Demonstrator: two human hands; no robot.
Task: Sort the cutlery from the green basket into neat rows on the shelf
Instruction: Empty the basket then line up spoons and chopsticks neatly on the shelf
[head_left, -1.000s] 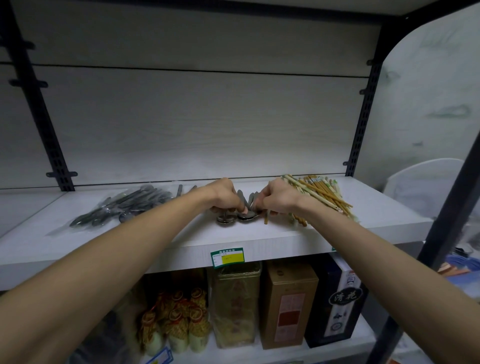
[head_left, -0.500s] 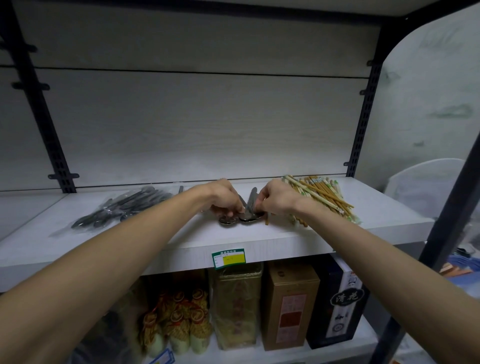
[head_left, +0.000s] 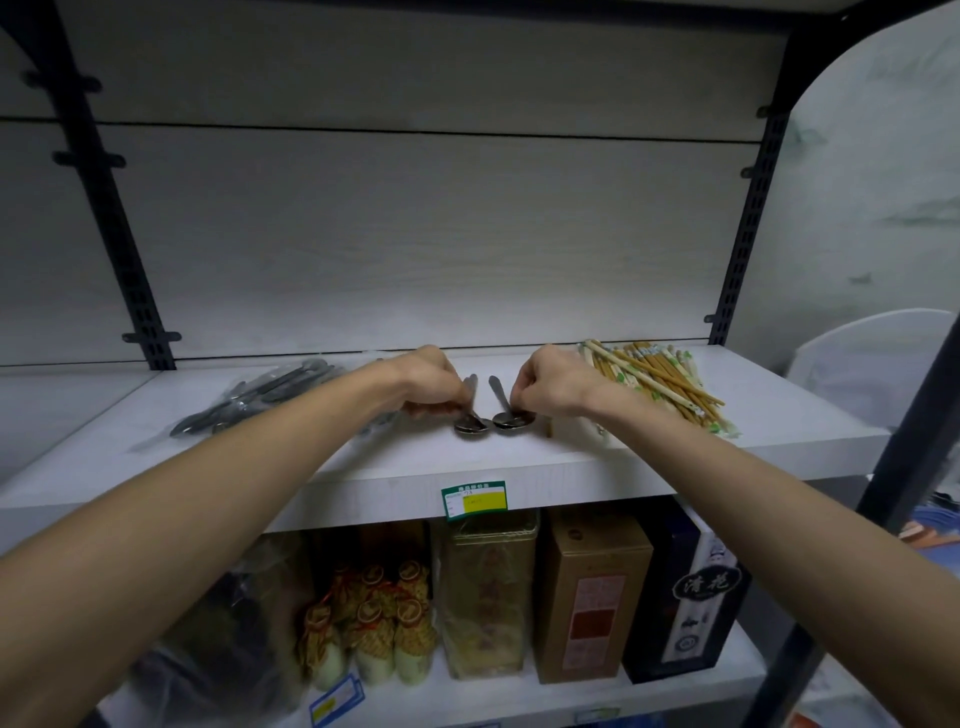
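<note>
Both hands on white shelf (head_left: 597, 457), near front edge. Left hand (head_left: 431, 384) curled, pinching left spoon (head_left: 471, 423); right hand (head_left: 545, 387) curled, pinching right spoon (head_left: 511, 418). Bowls side by side, just apart. Chopsticks (head_left: 660, 384) right of spoons; bagged cutlery (head_left: 260, 400) left.

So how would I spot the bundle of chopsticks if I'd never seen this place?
Find the white upper shelf with the green and yellow price label on its front edge. Follow it to its right end, just past the person's right hand. The chopsticks are the only pale tan wooden sticks there; the cutlery on the shelf's left side is dark metal in clear bags.
</note>
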